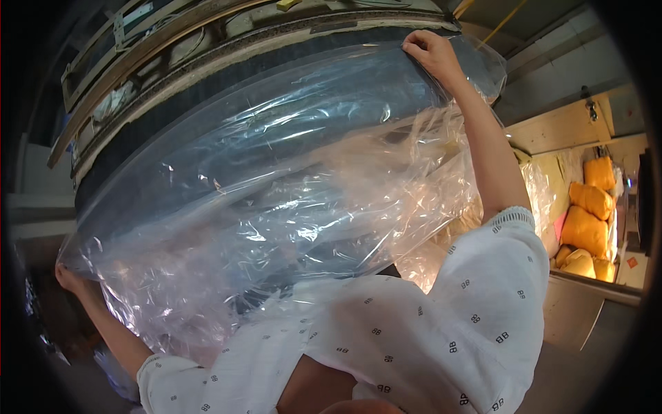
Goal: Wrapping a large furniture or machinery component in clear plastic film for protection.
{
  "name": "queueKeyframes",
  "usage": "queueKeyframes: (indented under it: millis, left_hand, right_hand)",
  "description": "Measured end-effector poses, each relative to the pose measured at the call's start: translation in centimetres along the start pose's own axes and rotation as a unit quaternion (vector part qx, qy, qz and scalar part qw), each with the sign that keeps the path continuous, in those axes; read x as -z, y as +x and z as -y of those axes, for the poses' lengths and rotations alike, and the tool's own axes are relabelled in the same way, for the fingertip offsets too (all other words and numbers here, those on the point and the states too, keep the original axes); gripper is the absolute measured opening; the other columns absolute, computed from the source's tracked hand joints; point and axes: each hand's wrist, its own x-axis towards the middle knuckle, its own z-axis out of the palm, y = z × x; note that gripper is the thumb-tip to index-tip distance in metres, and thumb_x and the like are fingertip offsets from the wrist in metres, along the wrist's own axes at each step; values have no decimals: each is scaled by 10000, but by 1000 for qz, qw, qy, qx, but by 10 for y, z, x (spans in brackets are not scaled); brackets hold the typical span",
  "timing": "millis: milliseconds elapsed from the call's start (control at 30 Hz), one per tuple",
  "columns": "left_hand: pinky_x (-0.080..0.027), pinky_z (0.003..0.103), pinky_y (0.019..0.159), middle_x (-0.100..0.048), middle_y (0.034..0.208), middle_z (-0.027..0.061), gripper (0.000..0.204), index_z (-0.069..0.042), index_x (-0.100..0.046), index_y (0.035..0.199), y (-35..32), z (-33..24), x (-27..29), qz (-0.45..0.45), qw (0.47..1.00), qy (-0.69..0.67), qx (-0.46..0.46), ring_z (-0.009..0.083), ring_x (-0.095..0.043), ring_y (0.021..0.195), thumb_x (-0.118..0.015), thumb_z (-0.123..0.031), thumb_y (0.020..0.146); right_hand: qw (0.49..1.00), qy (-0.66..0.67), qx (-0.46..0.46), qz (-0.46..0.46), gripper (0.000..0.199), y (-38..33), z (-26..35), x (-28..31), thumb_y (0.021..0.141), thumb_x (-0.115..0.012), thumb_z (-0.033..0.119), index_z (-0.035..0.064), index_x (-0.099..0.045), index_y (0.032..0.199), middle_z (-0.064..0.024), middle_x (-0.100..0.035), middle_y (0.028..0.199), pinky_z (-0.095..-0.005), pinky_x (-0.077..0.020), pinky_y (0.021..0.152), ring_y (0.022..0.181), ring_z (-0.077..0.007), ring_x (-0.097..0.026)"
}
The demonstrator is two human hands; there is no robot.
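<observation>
Left hand (67, 278): I see it gripping the sheet's lower-left edge.
Right hand (429, 52): fingers pinch the top-right edge.
Sheet (276, 179): clear plastic, stretched over the dark roll (207, 96).
Right side: yellow sacks (586, 221).

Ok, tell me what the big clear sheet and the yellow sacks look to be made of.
Clear sheet: thin plastic film, glossy; it is see-through, crinkled, with bright glints. Both the left hand and right hand grip its edges. Yellow sacks: probably cloth or woven bags, matte and bulging; too small to be sure.

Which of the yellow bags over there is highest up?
The yellow bag at the top of the stack on the right; the other yellow bags sit below it.
</observation>
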Motion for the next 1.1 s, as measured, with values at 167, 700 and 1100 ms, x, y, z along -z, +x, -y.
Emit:
queueKeyframes:
  millis: [167, 700, 1100]
  left_hand:
    - [-448, 338, 853, -593, 1043, 100, 223, -33, -546, 1045, -38, -24, 36, -4, 998, 59, -37, 234, -553, 977, -497, -197, 901]
    - [-443, 325, 750, -603, 883, 92, 328, -40, -578, 956, -30, -39, -148, -38, 878, 448, -161, 237, -572, 834, -481, -332, 846]
    - [-465, 296, 683, -658, 781, 44, 249, -88, -655, 910, -13, 54, -256, -33, 948, 241, -207, 154, -611, 742, -605, -299, 786]
  right_hand:
    - [994, 84, 15, 67, 178, 4, -18, 7, 786, -643, 211, 45, -603, 837, 30, -540, 717, -216, -392, 617, 669, -61, -474]
    - [960, 117, -111, -229, 337, 95, -82, 80, 860, -551, 226, -24, -514, 1082, -149, -559, 1050, -313, -447, 804, 901, -217, -560]
    - [977, 73, -74, -187, 199, 77, -182, 20, 866, -557, 173, -13, -550, 936, -60, -568, 877, -264, -399, 779, 808, -152, -506]
